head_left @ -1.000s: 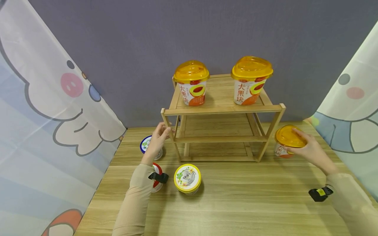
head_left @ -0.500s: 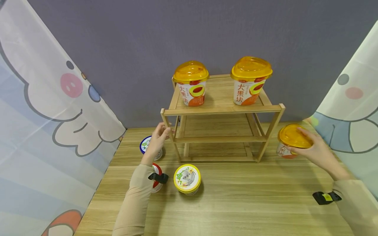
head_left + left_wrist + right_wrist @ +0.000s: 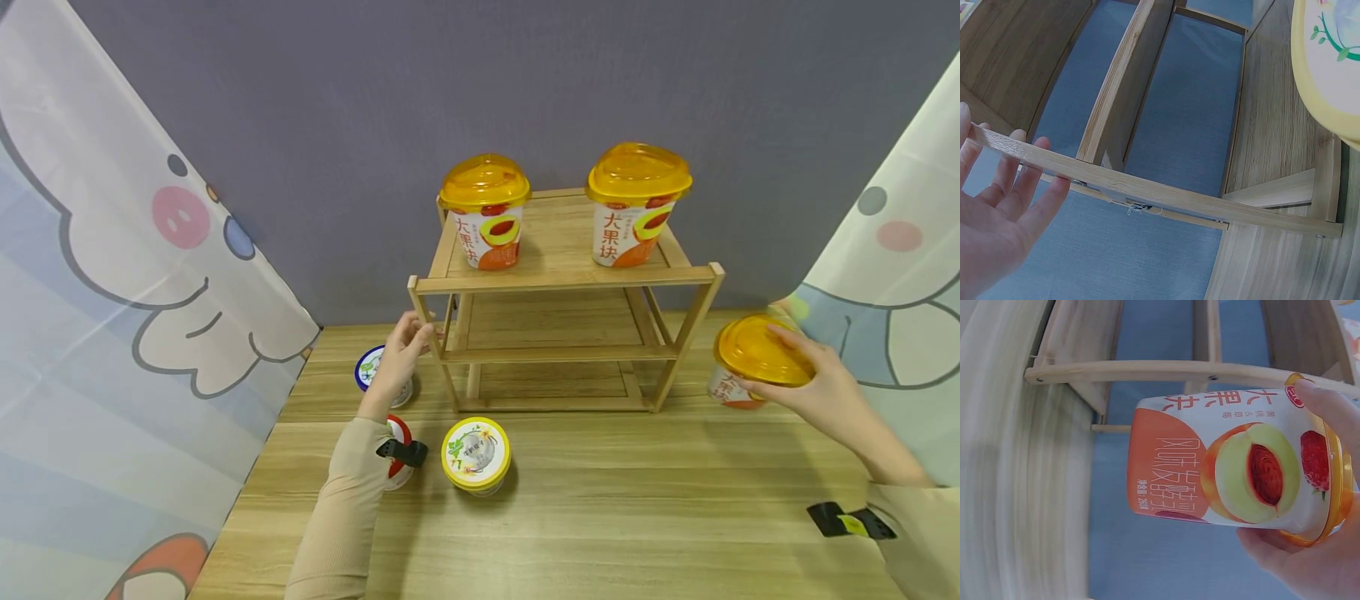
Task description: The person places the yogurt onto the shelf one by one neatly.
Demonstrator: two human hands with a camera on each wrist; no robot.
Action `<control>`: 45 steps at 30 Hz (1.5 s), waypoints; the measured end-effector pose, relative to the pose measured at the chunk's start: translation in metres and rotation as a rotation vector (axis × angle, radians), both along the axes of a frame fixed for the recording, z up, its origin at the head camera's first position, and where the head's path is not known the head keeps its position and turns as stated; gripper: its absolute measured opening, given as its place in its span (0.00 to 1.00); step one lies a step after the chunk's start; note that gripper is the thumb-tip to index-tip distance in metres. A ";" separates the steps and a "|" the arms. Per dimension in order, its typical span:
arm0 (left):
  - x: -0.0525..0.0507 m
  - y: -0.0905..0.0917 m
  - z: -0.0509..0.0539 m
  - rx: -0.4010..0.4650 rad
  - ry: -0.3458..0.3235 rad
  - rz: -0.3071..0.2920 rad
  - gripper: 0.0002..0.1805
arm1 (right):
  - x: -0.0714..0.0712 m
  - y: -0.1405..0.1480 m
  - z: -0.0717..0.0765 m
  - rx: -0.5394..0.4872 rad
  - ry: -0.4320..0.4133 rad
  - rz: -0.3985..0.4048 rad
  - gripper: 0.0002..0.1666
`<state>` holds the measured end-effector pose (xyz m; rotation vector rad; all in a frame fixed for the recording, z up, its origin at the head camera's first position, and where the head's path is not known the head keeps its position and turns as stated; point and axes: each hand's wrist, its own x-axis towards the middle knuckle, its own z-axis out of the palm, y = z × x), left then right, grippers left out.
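Right hand: a white-and-orange cup printed with peach and strawberry, topped by an amber translucent domed lid, is gripped near the lid between thumb and fingers. The cup is held upright, to the right of a three-level frame rack of pale wood; a gap is seen between its base and the wood-grain tabletop in the right wrist view.

Left hand: the rack's left front post is held lightly, thumb on one side, fingers on the other, the fingers slightly parted.

On the top shelf, two matching amber-lidded cups are stood apart, one at left, one at right, peach print facing forward.

On the tabletop, a round tub with a yellow-rimmed white lid is placed in front of the rack. Left of the rack, a blue-rimmed round tub and a red-rimmed round tub are partly covered by the left arm. A dark grey backdrop is hung behind, flanked by cartoon-printed pale curtains.
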<state>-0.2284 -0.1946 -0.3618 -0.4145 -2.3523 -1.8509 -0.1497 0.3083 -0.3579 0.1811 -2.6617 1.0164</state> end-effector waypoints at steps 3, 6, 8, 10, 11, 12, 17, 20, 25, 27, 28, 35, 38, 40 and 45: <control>0.000 0.000 0.000 -0.004 0.005 -0.001 0.19 | 0.004 -0.002 0.002 -0.002 0.024 0.011 0.47; 0.000 0.000 0.001 -0.007 0.003 0.000 0.18 | 0.009 -0.004 0.005 0.004 0.030 0.009 0.47; 0.000 0.000 0.001 -0.003 0.002 0.001 0.17 | 0.012 -0.006 0.008 0.004 0.032 0.013 0.48; 0.000 0.000 0.001 0.003 0.000 -0.004 0.17 | 0.016 -0.009 0.012 0.004 0.035 0.015 0.49; 0.000 0.000 0.001 0.005 0.001 -0.006 0.17 | 0.017 -0.010 0.013 0.006 0.031 0.014 0.50; 0.000 0.000 0.001 0.005 0.003 -0.009 0.17 | 0.019 -0.012 0.015 0.007 0.028 0.016 0.50; 0.000 0.000 0.000 0.011 -0.001 -0.009 0.17 | 0.025 -0.021 0.022 0.015 0.014 0.031 0.51; 0.000 0.000 -0.001 0.018 -0.007 -0.007 0.17 | 0.030 -0.026 0.026 0.013 -0.004 0.040 0.52; 0.000 0.000 0.000 0.026 -0.019 -0.004 0.17 | 0.034 -0.037 0.030 0.008 0.047 0.064 0.51; 0.000 0.000 0.001 0.030 -0.029 -0.005 0.17 | 0.034 -0.043 0.031 0.004 0.084 0.076 0.50; 0.001 0.000 0.002 0.034 -0.034 -0.006 0.17 | 0.034 -0.046 0.033 0.001 0.088 0.083 0.51; 0.007 0.004 0.008 0.014 -0.017 0.002 0.17 | 0.031 -0.065 0.041 -0.004 0.042 0.123 0.51; 0.000 0.000 0.000 0.017 -0.011 0.002 0.17 | 0.029 -0.075 0.044 -0.009 0.053 0.150 0.50; 0.000 0.000 0.000 0.013 -0.018 0.006 0.16 | 0.027 -0.081 0.045 -0.015 0.066 0.173 0.49; 0.001 0.000 0.001 0.019 -0.032 0.004 0.16 | 0.023 -0.097 0.049 -0.034 0.071 0.220 0.49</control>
